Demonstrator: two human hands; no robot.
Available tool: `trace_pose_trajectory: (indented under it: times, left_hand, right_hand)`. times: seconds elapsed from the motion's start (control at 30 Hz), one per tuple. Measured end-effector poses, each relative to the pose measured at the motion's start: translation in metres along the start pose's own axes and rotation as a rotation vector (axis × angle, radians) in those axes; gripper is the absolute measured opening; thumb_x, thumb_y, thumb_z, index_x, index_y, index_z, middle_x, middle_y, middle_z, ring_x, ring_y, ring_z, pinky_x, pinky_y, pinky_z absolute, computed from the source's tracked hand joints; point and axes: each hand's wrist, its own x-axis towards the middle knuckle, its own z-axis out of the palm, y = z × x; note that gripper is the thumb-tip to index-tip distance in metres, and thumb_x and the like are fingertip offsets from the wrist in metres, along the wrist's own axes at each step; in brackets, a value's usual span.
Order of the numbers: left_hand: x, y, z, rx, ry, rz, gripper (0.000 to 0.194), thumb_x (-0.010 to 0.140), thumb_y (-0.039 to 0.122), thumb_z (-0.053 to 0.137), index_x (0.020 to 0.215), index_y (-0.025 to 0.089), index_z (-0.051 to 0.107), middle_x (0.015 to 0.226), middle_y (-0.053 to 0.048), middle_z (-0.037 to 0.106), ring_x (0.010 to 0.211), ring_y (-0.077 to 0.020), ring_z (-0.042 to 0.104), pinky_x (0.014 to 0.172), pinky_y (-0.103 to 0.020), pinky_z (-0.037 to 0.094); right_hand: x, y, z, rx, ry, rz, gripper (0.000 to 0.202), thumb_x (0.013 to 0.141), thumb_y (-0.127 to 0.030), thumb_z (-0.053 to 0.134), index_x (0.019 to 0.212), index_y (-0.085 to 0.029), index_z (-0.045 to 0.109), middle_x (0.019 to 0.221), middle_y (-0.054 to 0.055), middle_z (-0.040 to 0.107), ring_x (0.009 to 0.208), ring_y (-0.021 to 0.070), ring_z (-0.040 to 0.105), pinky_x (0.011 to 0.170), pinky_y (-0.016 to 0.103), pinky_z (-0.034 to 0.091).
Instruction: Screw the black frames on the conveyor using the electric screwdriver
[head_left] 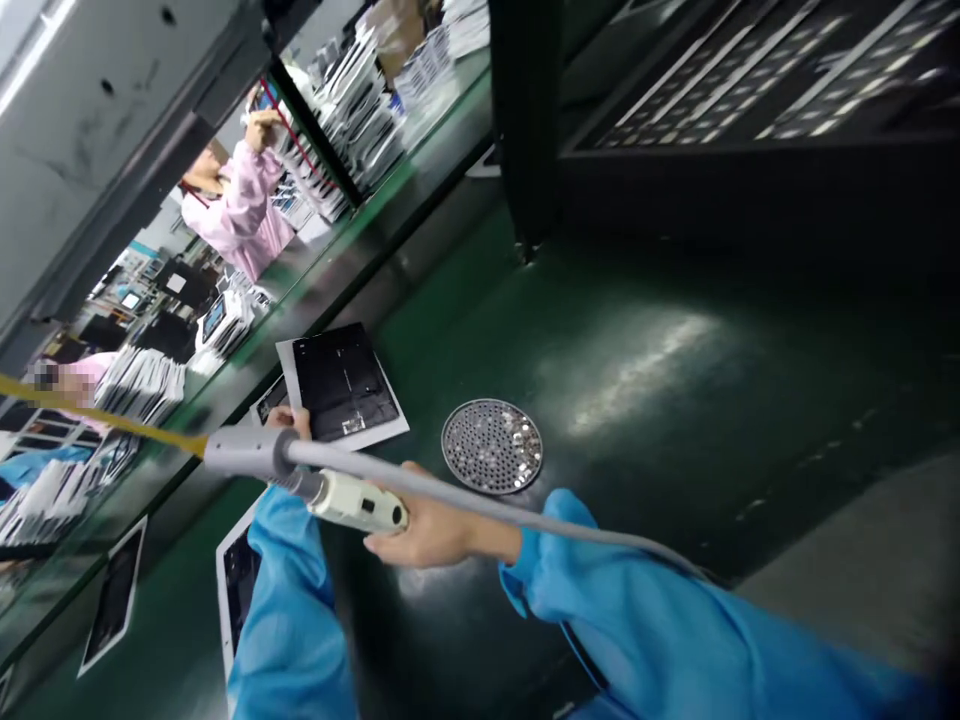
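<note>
The person is wearing loose, wrinkled, bright blue sleeves (637,610), the cuff (526,572) apparently gathering above the bare right hand (431,528).

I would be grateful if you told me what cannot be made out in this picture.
In the head view:
Left hand: partly hidden by the grey cylinder, so its hold on the dark panel is unclear.
White tool: its tip does not show, perhaps behind the right hand.
Another panel: partly covered by the left sleeve.
Shiny bits on the round plate: too small to count.
</note>
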Motion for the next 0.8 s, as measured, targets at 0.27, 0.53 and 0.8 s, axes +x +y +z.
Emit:
trace_pose_trajectory:
  times: [0.27, 0.53, 0.8]
  left_hand:
    - [0.057, 0.021, 0.093, 0.221, 0.015, -0.035, 0.014, 0.074, 0.023, 0.054, 0.081, 0.013, 0.060, 0.061, 0.001, 0.056, 0.057, -0.0146, 0.056, 0.056, -0.026, 0.046]
    - [0.038, -0.003, 0.041, 0.615, -0.408, 0.203, 0.030, 0.073, 0.038, 0.062, 0.093, 0.017, 0.070, 0.101, -0.010, 0.071, 0.097, -0.0265, 0.066, 0.090, -0.036, 0.050]
    - [0.047, -0.024, -0.043, 0.933, -0.805, 0.334, 0.019, 0.067, 0.016, 0.066, 0.086, 0.016, 0.067, 0.074, 0.001, 0.069, 0.076, -0.0189, 0.067, 0.072, -0.025, 0.050]
  right_hand:
    - [0.005, 0.005, 0.003, -0.112, -0.027, 0.096, 0.020, 0.067, -0.031, 0.056, 0.082, -0.019, 0.062, 0.075, 0.000, 0.067, 0.065, 0.0135, 0.060, 0.061, 0.022, 0.041]
    - [0.003, 0.003, 0.002, -0.067, -0.013, 0.035, 0.033, 0.070, -0.028, 0.056, 0.100, -0.021, 0.064, 0.081, 0.000, 0.069, 0.068, 0.0151, 0.063, 0.067, 0.024, 0.046]
    - [0.003, 0.001, 0.005, 0.025, -0.016, 0.007, 0.070, 0.065, -0.022, 0.058, 0.134, -0.019, 0.045, 0.107, 0.005, 0.070, 0.094, 0.0234, 0.067, 0.085, 0.032, 0.049]
